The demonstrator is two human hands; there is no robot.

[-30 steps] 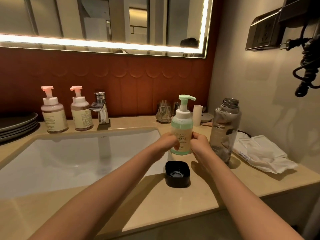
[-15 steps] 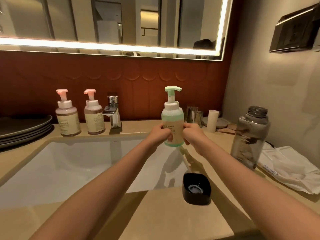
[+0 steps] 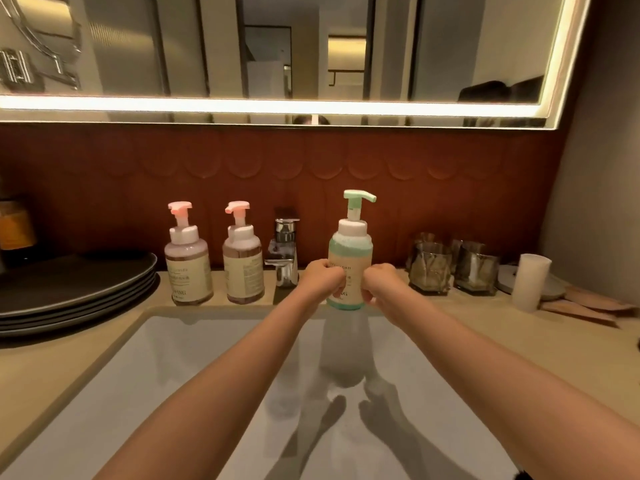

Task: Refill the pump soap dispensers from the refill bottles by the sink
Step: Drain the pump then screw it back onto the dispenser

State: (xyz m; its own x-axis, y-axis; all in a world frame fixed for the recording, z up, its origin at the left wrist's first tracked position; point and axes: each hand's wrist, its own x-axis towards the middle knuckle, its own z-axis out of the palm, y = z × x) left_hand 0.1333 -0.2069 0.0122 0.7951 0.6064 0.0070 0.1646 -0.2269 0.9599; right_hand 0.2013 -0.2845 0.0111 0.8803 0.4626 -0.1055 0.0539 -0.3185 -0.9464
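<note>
The left hand and right hand grip the green dispenser, which is upright at the sink's 12 o'clock rim. Its label is blurred. The pink dispenser at 10 o'clock shows "PING".

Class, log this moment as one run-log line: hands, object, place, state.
hands: left hand and right hand both grip green-pump dispenser | place: by sink back rim, right of faucet | state: upright, pump fitted

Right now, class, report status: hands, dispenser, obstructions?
Left hand and right hand both grip green-pump dispenser. Upright, at sink back edge. Faucet close on its left.
</note>
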